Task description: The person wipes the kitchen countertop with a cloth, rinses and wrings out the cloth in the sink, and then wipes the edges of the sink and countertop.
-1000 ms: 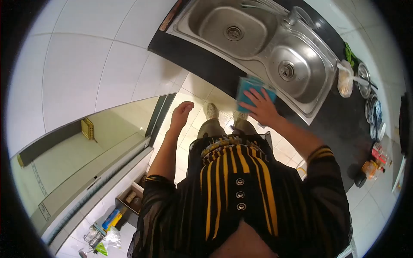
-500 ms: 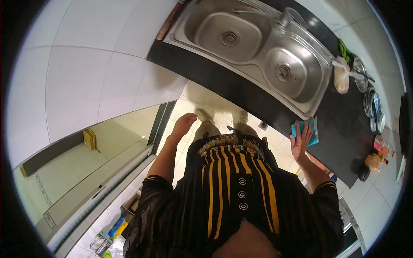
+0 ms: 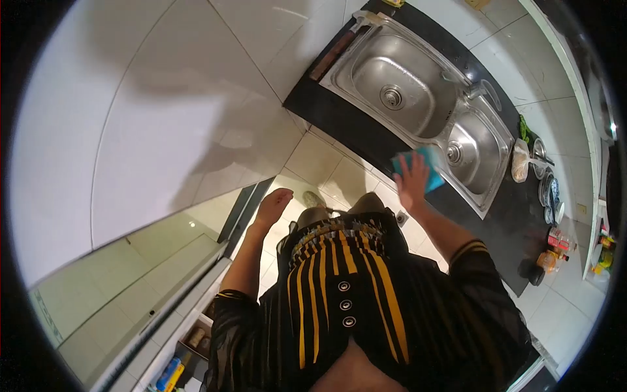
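Note:
My right hand (image 3: 411, 184) lies over a folded teal cloth (image 3: 432, 171), fingers spread, pressing it on the front strip of the black countertop (image 3: 375, 127). The cloth is beside the front rim of the steel double sink (image 3: 408, 138), near the smaller basin. Both basins show bare metal and a drain. My left hand (image 3: 274, 205) hangs low at my side, away from the counter; its fingers are curled in, and nothing shows in them.
A faucet (image 3: 482, 90) stands behind the sink. Along the counter's right are a plastic bag (image 3: 520, 161), stacked dishes (image 3: 548, 196) and bottles (image 3: 552, 261). A brown-handled tool (image 3: 333, 55) lies at the left end. A tiled wall (image 3: 163, 130) rises on my left.
My right hand and the cloth have slid left along the counter's front edge, from the sink's near right corner. My body and view have shifted left too. The left hand stays low.

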Demonstrator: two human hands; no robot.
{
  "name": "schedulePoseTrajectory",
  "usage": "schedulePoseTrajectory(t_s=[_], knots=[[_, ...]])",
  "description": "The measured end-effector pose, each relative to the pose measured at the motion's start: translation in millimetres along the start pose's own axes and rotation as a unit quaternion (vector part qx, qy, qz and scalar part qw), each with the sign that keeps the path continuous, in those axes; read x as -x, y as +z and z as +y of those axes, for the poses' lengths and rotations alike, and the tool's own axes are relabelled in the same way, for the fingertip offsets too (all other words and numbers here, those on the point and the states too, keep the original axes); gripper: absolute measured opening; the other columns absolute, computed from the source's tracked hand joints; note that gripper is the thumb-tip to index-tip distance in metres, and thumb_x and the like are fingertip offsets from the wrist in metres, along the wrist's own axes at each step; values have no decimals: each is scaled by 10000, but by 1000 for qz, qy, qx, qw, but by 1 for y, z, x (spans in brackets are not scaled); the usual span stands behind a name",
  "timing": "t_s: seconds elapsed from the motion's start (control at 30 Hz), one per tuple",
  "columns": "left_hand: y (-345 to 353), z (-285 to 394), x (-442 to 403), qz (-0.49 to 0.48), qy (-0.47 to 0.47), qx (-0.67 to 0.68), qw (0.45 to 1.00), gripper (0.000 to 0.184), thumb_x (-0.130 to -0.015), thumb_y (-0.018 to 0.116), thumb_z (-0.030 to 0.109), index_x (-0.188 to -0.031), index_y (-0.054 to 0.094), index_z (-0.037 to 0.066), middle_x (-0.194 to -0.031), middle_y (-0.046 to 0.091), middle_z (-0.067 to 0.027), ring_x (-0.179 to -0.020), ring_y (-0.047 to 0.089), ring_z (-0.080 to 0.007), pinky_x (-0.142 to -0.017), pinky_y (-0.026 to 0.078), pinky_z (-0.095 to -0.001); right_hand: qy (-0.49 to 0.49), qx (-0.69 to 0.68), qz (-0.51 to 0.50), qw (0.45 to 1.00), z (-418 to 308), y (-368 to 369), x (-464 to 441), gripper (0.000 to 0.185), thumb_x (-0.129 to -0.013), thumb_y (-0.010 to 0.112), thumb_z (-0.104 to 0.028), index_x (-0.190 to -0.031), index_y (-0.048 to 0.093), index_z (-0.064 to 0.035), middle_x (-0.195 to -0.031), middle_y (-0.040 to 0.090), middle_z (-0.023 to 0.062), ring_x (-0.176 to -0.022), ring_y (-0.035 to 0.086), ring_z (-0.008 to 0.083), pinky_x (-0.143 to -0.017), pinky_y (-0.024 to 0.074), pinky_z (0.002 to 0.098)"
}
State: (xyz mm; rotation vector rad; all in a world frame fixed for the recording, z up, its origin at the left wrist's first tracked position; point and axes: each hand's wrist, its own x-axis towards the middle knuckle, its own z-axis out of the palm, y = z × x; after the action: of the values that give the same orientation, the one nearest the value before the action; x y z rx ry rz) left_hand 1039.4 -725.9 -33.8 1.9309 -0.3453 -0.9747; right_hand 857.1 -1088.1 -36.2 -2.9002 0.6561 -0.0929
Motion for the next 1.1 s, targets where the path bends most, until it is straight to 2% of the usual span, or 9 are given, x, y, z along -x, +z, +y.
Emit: schedulePoseTrajectory(t_s=[0.1,0.3,0.47,0.53,0.57,0.63,0.9,1.03,1.1], knots=[[-23,53,-25,51,23,-49,997,212,-857,556,185,-1013,597,47,-951,617,-96,-875,590,-184,-767,460,-297,-92,-34,-29,995,-67,7,-73,537,-831,547,-300,-1323,380,-165,-1420,212,168,-1320,172,363,-1025,154,567],[-31,142,-149,141,321,-181,919,174,-789,553,97,-957,578,56,-1050,552,-187,-1044,495,-359,-893,398,-404,-262,-44,-7,964,-144,35,-187,437,-859,489,-335,-1267,456,-182,-1389,289,133,-1315,205,319,-1054,141,533],[2,185,-257,182,276,-247,911,425,-754,560,82,-1171,483,49,-1239,452,-206,-1162,416,-359,-946,363,-412,-339,-53,-38,939,-149,51,-223,388,-874,447,-344,-1224,500,-187,-1372,324,101,-1311,221,292,-1079,102,509],[13,182,-298,207,271,-297,892,472,-749,563,78,-1206,453,47,-1220,460,-202,-1146,421,-358,-941,363,-421,-427,355,162,816,-143,50,-224,391,-868,443,-345,-1227,490,-197,-1360,347,84,-1306,229,289,-1086,79,501],[17,182,-315,232,266,-341,871,519,-743,566,74,-1242,424,45,-1201,469,-199,-1131,425,-356,-937,363,-430,-425,356,164,816,-142,49,-224,391,-868,443,-345,-1227,490,-197,-1360,347,84,-1306,229,289,-1086,79,501],[18,203,-321,216,237,-385,865,542,-736,574,76,-1253,414,54,-1141,487,-193,-1081,447,-349,-912,376,-435,-363,-71,-50,928,-145,44,-221,407,-851,457,-348,-1227,477,-196,-1346,368,71,-1306,229,283,-1089,73,498],[11,238,-315,206,269,-368,866,561,-735,580,69,-1271,418,81,-944,506,-147,-903,486,-319,-812,404,-426,-312,-200,-105,923,-131,42,-284,447,-825,487,-300,-1226,467,-104,-1315,409,98,-1258,329,271,-1084,124,479],[-12,268,-262,175,288,-321,885,534,-748,569,61,-1264,431,80,-956,504,-159,-898,483,-331,-803,399,-425,-268,-57,93,957,-72,41,-377,383,-769,531,-240,-1125,550,-102,-1197,513,100,-1172,416,304,-994,295,453],[-13,259,-233,173,276,-294,898,540,-744,568,46,-1266,432,73,-957,510,-167,-894,488,-338,-791,404,-419,-243,-74,74,964,-31,43,-421,459,-780,546,-224,-1215,477,-93,-1276,451,96,-1209,396,279,-984,316,452]])
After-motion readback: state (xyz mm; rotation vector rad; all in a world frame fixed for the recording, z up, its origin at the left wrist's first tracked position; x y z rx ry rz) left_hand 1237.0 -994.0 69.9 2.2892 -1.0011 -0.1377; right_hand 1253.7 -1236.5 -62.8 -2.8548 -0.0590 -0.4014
